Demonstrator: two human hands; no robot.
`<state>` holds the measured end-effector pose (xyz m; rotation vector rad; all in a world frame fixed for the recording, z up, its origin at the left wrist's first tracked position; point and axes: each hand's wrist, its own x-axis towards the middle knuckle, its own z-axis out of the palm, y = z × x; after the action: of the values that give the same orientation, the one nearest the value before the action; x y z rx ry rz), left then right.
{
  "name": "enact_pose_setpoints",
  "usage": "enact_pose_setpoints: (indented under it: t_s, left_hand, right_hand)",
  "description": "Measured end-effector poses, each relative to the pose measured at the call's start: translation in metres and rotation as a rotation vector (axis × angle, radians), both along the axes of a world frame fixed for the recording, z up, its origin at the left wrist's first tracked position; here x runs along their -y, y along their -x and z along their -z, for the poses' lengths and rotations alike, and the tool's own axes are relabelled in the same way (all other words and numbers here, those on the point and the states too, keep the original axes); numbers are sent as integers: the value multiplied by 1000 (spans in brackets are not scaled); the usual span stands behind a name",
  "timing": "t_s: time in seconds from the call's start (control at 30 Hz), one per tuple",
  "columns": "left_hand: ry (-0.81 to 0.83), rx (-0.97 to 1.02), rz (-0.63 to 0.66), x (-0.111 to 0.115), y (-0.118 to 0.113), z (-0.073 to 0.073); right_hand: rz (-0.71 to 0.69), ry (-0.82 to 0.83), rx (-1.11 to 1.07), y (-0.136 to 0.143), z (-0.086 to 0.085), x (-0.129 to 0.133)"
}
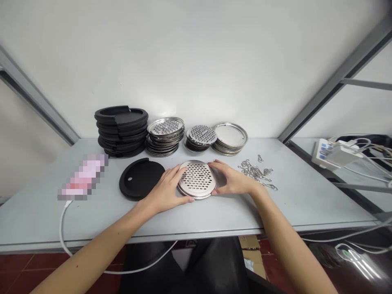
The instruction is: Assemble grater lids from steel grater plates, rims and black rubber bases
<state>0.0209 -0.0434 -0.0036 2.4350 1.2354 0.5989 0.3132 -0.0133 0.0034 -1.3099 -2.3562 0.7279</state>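
A round metal disc with slotted holes (197, 179) lies flat on the grey table, near its middle, seated on a shiny metal rim. My left hand (169, 188) grips its left edge, with the thumb at the front. At the right edge, my right hand (230, 178) holds the same disc between thumb and fingers. Beside my left hand sits a black round tray (142, 178) with a small hole and a gap in its rim. Several small metal clips (254, 170) are scattered to the right of my right hand.
Along the wall stand stacked black trays (122, 132), two stacks of slotted discs (166, 136) (201, 136) and stacked metal dishes (230, 139). A blurred-out device (82, 177) with a white cable lies left. A white power strip (333, 153) is beyond the table's right edge.
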Motion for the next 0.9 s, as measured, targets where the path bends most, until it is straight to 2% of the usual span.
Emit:
enact_pose_setpoints:
  t_s: [0.3,0.53,0.9]
  left_hand:
    - [-115,-90,18,-2,2,1]
    - [-101,-101,3,-2,4,2]
    - [-192,-281,48,3,3,0]
  right_hand:
    - [-73,-29,-50,9,-5,3]
    - [-92,-91,-150,17,-4,4]
    - [-118,-119,-44,12,5,3]
